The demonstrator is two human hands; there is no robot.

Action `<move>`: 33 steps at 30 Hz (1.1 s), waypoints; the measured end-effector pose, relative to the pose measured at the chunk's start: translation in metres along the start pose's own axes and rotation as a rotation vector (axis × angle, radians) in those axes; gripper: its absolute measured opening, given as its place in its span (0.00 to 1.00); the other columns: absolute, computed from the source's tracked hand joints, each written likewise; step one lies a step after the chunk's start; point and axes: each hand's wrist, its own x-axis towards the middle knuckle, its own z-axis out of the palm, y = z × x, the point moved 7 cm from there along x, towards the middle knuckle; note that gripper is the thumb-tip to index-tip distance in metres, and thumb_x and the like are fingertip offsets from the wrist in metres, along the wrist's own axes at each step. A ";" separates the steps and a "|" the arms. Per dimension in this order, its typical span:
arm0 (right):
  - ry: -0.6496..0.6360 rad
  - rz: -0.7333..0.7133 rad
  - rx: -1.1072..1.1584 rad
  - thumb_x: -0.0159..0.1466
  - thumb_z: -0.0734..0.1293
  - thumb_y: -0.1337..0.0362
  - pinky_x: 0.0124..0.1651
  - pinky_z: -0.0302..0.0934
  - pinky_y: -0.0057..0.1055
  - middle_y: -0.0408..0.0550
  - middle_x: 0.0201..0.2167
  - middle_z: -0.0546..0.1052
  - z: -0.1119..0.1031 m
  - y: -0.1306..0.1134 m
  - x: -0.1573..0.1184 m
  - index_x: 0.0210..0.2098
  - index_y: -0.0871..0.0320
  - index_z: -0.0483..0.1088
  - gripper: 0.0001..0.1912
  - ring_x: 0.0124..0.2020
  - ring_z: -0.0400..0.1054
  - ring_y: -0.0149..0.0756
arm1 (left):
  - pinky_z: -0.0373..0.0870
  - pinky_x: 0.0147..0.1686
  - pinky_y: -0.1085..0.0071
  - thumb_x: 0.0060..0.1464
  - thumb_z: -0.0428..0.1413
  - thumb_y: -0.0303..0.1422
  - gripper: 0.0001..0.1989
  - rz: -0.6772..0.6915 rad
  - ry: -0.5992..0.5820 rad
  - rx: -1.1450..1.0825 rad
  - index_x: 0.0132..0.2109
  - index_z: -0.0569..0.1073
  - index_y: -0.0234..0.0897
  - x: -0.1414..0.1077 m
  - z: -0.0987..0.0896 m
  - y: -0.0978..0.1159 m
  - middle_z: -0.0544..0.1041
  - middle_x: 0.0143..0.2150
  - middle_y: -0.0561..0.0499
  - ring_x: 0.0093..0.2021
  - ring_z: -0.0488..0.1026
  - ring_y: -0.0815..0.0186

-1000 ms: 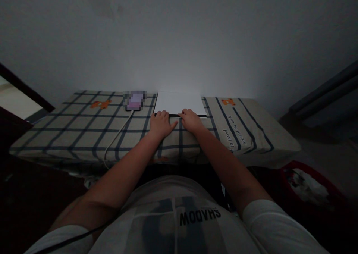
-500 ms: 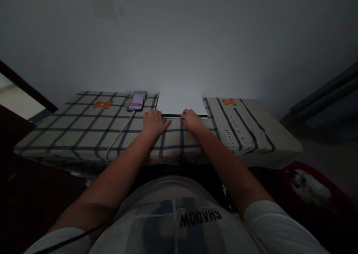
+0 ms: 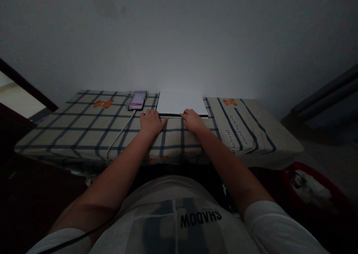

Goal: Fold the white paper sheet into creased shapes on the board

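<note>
Near the back edge of the cloth-covered table (image 3: 67, 134), we saw a phone (image 3: 138, 100). Our left hand (image 3: 151, 121) lay over the black strip (image 3: 170, 115), thumb and fingers apart. The strip lay along the front of the white sheet (image 3: 180, 103), mid-table; our right hand (image 3: 193, 121) touched it, whether clamped we couldn't tell.

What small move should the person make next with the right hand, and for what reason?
I would perhaps slide the right hand a little rightward along the black strip. The strip runs along the near edge of the flat white item; the left hand is at its left side, the right near its middle, and its right end seems uncovered.
</note>
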 end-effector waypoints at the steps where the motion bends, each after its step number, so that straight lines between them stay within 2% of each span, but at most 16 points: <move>1: -0.001 0.004 -0.003 0.71 0.56 0.69 0.59 0.59 0.37 0.58 0.55 0.74 0.000 0.000 0.000 0.63 0.61 0.71 0.24 0.55 0.64 0.47 | 0.60 0.58 0.50 0.66 0.43 0.53 0.31 0.001 0.000 0.000 0.57 0.74 0.31 -0.002 -0.001 0.001 0.76 0.58 0.32 0.62 0.66 0.44; 7: -0.028 0.035 -0.027 0.72 0.56 0.68 0.56 0.59 0.38 0.59 0.55 0.74 -0.002 -0.002 -0.002 0.62 0.60 0.72 0.23 0.55 0.64 0.48 | 0.60 0.58 0.51 0.67 0.44 0.48 0.30 -0.052 -0.031 0.015 0.57 0.74 0.27 -0.007 -0.002 0.010 0.75 0.59 0.30 0.62 0.66 0.44; 12: -0.011 0.026 -0.091 0.72 0.56 0.67 0.57 0.58 0.42 0.62 0.54 0.74 -0.008 -0.015 -0.001 0.58 0.62 0.74 0.21 0.57 0.64 0.51 | 0.60 0.57 0.51 0.66 0.45 0.47 0.30 -0.070 -0.022 -0.011 0.59 0.73 0.24 -0.007 0.000 0.013 0.74 0.60 0.28 0.63 0.65 0.43; 17: -0.030 -0.049 0.014 0.74 0.54 0.65 0.57 0.59 0.39 0.59 0.57 0.74 -0.011 -0.032 0.023 0.62 0.59 0.71 0.22 0.57 0.65 0.47 | 0.61 0.58 0.50 0.64 0.49 0.46 0.28 -0.010 -0.001 -0.057 0.58 0.74 0.26 -0.004 -0.005 0.007 0.72 0.61 0.29 0.64 0.64 0.41; 20: -0.064 -0.127 0.054 0.74 0.58 0.63 0.58 0.59 0.38 0.57 0.59 0.73 -0.008 -0.041 0.043 0.64 0.58 0.69 0.22 0.59 0.65 0.46 | 0.65 0.56 0.50 0.63 0.52 0.45 0.25 0.012 -0.003 -0.063 0.56 0.75 0.30 0.006 -0.009 -0.003 0.72 0.61 0.31 0.64 0.64 0.41; 24: -0.046 -0.144 0.043 0.72 0.62 0.58 0.55 0.61 0.40 0.58 0.55 0.75 -0.002 -0.044 0.057 0.61 0.58 0.72 0.22 0.56 0.66 0.49 | 0.66 0.58 0.52 0.62 0.54 0.45 0.29 0.111 0.039 -0.129 0.62 0.71 0.29 0.026 -0.011 -0.018 0.72 0.61 0.32 0.62 0.66 0.42; 27: -0.036 -0.154 0.094 0.72 0.62 0.58 0.55 0.61 0.40 0.58 0.53 0.76 0.005 -0.042 0.059 0.58 0.56 0.76 0.19 0.55 0.67 0.49 | 0.62 0.63 0.53 0.60 0.56 0.44 0.32 0.225 0.032 -0.264 0.64 0.69 0.26 0.042 -0.010 -0.026 0.71 0.62 0.32 0.63 0.66 0.44; 29: -0.035 -0.157 0.178 0.72 0.64 0.59 0.55 0.60 0.39 0.56 0.51 0.76 0.007 -0.038 0.061 0.54 0.57 0.78 0.16 0.54 0.67 0.46 | 0.62 0.64 0.54 0.57 0.58 0.46 0.34 0.295 -0.017 -0.439 0.64 0.69 0.28 0.052 -0.011 -0.028 0.72 0.62 0.33 0.63 0.67 0.46; 33: -0.009 -0.129 0.497 0.66 0.70 0.65 0.51 0.61 0.35 0.52 0.42 0.79 -0.002 -0.018 0.071 0.43 0.60 0.80 0.09 0.45 0.70 0.39 | 0.68 0.58 0.58 0.59 0.53 0.53 0.28 0.287 -0.041 -0.856 0.55 0.77 0.37 0.075 -0.023 -0.028 0.78 0.57 0.41 0.56 0.74 0.52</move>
